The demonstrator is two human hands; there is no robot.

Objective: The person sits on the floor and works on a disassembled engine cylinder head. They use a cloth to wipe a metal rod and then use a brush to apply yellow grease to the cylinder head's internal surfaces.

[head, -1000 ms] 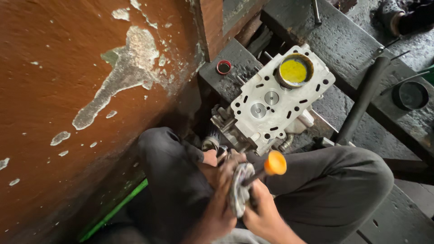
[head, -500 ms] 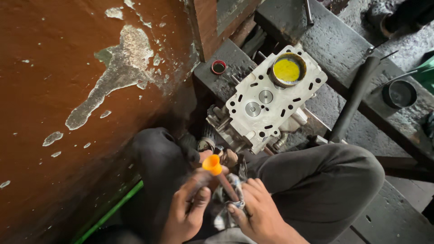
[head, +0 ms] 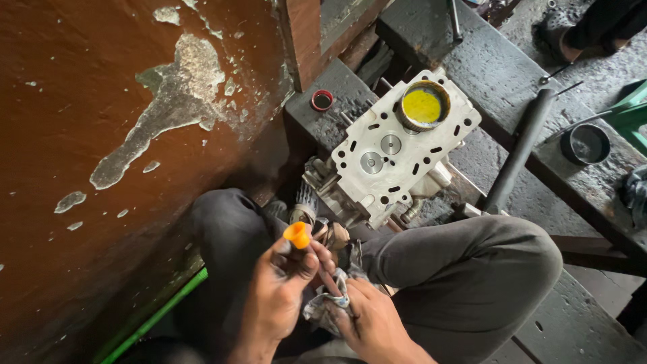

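Left hand: the left hand (head: pixel 280 286) is raised between the person's knees, its grip closed around a slim tool with an orange plastic handle end (head: pixel 297 234), which sticks up above the fingers.
Right hand: the right hand (head: pixel 367 317) sits just beside the left one, its grip closed on a crumpled grey rag (head: pixel 323 303); the rag wraps the lower part of the tool, so the shaft is mostly hidden.
Tool position: over the person's lap, between the two legs in dark grey trousers (head: pixel 472 269), just below the engine part.
Engine part: a pale grey cast-metal cylinder head with two round valves (head: pixel 391 152) leans against a dark block, in front of the knees.
On the head: a round metal tin of yellow paste (head: pixel 422 106) rests on its upper end.
Nearby: a small red-rimmed cap (head: pixel 322 100) lies on the dark block (head: pixel 337 81); a black rod (head: pixel 519 152) lies slanted to the right; a black round bowl (head: pixel 585 143) stands further right on the dark counter (head: pixel 472 61).
Left side: a brown wall with peeling paint (head: pixel 121 121).
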